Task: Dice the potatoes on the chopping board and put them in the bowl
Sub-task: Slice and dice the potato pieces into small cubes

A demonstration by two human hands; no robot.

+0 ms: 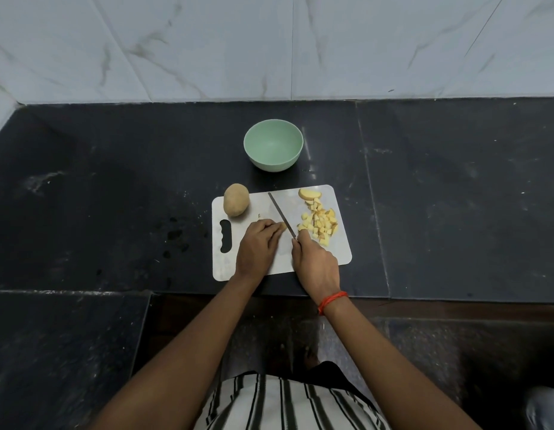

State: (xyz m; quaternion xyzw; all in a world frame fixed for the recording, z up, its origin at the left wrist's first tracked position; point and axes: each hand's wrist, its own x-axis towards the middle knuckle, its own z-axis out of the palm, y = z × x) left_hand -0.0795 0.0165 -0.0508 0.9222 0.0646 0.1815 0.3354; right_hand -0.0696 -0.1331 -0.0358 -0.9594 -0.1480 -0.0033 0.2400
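- Black stone counter (114, 197): it carries the whole work area. We judge that a hard stroke could slide the board on this smooth surface.
- White chopping board (254, 270): it lies near the counter's front edge. Its right part is crowded, so cut pieces may be pushed over that side.
- Green bowl (271, 164): it stands beyond the board, apart from it, and holds nothing yet. Dice carried across the gap may drop on the counter.
- Right hand (314, 262): it grips the knife handle.
- Left hand (257, 246): its fingers curl down on a small potato piece, just beside the blade. We rate a cut fingertip as the main hazard.
- Whole potato (236, 204): unpeeled, it sits at the board's far left corner, partly over the edge. A knock could roll it off.
- Pile of dice (319, 225): it lies right of the blade, with an uncut wedge (309, 193) behind it.
- Knife (282, 215): the blade runs diagonally, tip away from us.
- Potato piece (282, 225): it is mostly hidden under the fingers. So small a remnant may slip under pressure.
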